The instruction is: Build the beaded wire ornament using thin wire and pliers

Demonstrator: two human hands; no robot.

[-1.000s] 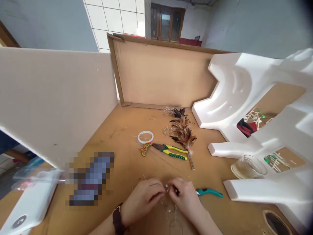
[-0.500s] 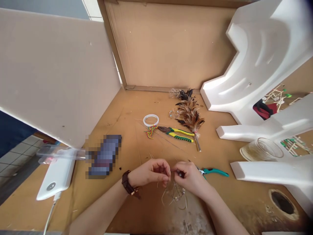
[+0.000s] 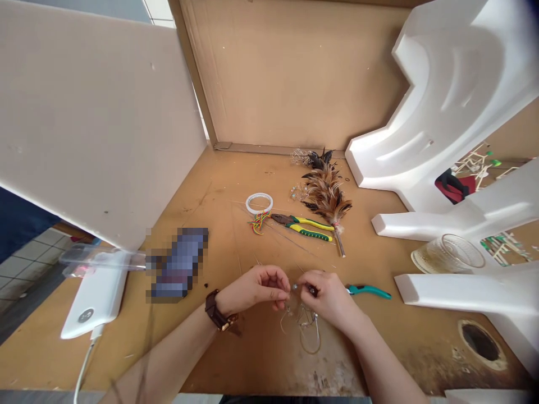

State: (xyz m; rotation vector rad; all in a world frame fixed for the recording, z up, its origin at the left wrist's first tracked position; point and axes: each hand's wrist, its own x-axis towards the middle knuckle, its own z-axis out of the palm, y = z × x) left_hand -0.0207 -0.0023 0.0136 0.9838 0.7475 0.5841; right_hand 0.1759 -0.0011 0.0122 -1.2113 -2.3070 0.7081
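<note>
My left hand [image 3: 269,289], with a dark watch on its wrist, pinches thin wire between thumb and fingers at the lower centre. Close to its right, my right hand [image 3: 322,294] is closed on a tangle of beaded wire [image 3: 310,325], whose loops hang below the fingers. A small pale bead [image 3: 295,287] shows at its fingertips. Teal-handled pliers [image 3: 370,291] lie partly behind my right hand. Beyond the hands are yellow-green pliers [image 3: 309,229], a white ring [image 3: 259,203] with coloured cords [image 3: 259,223], and a brown feather bundle [image 3: 326,193].
A blurred phone [image 3: 181,264] and a white power bank [image 3: 95,294] with a cable lie left. A glass cup [image 3: 448,253] stands among white foam pieces [image 3: 446,289] at right. A hole [image 3: 482,340] opens in the tabletop [image 3: 404,336]. Cardboard [image 3: 295,73] rises behind.
The hands have shifted slightly, and a pale bead now shows at my right fingertips. The wire loop below my right hand hangs differently. The camera view has moved a little.
</note>
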